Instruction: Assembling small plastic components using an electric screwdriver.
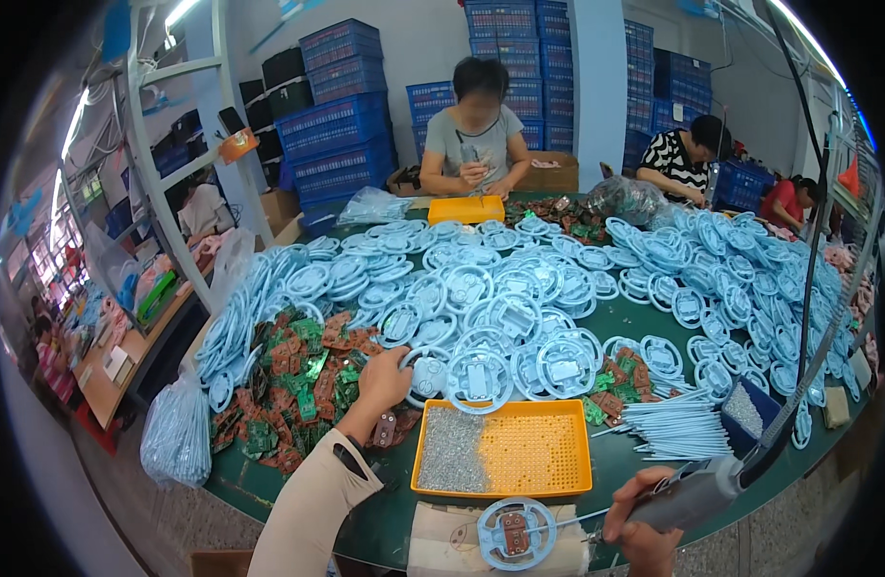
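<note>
My left hand (383,380) reaches to the near edge of the pile, its fingers bent on the rim of a light blue round plastic frame (427,374). My right hand (644,527) grips a grey electric screwdriver (688,494) at the lower right. In front of me, a light blue ring frame (517,563) lies on a worn pale pad (438,536). Inside it sits a brown circuit board (515,531), and a thin light blue rod (579,519) runs from it toward my right fingers. Whether those fingers touch the rod is unclear.
A yellow tray (505,494) holds small screws beyond the pad. Brown and green circuit boards (289,385) lie left; light blue rods (673,428) and a dark blue box of small parts (745,409) lie right. Across the table, a person (476,135) works at another yellow tray (465,210).
</note>
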`<state>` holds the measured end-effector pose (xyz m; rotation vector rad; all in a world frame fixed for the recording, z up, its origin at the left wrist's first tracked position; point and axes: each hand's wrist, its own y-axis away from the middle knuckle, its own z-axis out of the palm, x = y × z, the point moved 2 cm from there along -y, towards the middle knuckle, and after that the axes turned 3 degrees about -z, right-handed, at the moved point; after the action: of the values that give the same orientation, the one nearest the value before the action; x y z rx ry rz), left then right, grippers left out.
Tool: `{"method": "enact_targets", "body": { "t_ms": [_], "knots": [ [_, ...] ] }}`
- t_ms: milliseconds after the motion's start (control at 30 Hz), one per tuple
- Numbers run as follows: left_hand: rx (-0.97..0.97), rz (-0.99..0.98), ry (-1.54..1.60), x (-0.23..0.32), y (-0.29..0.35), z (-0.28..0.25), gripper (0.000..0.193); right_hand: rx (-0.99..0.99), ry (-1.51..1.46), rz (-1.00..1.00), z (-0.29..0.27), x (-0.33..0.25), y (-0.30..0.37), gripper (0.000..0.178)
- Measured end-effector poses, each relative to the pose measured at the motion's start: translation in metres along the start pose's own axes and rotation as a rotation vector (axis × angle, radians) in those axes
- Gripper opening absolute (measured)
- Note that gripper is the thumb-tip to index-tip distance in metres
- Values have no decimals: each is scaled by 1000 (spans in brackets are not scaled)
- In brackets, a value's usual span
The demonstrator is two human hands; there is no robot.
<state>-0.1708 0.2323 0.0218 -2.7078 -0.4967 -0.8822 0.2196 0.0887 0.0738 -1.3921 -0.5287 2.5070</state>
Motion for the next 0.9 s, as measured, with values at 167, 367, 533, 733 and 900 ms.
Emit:
{"method": "enact_targets", "body": {
  "t_ms": [167,367,533,733,900],
  "knots": [
    [313,298,31,2,17,-40,24,3,18,1,0,-8,1,64],
    [-317,279,27,36,113,-113,23,76,76,90,12,-15,9,67],
    [-764,621,-115,36,176,-80,25,-30,68,142,27,-9,16,68],
    [-205,708,-136,61,210,-52,31,-55,0,162,22,-19,26,59],
    [-93,317,-143,39,272,-40,50,-47,58,188,22,-27,26,56]
  ]
}}
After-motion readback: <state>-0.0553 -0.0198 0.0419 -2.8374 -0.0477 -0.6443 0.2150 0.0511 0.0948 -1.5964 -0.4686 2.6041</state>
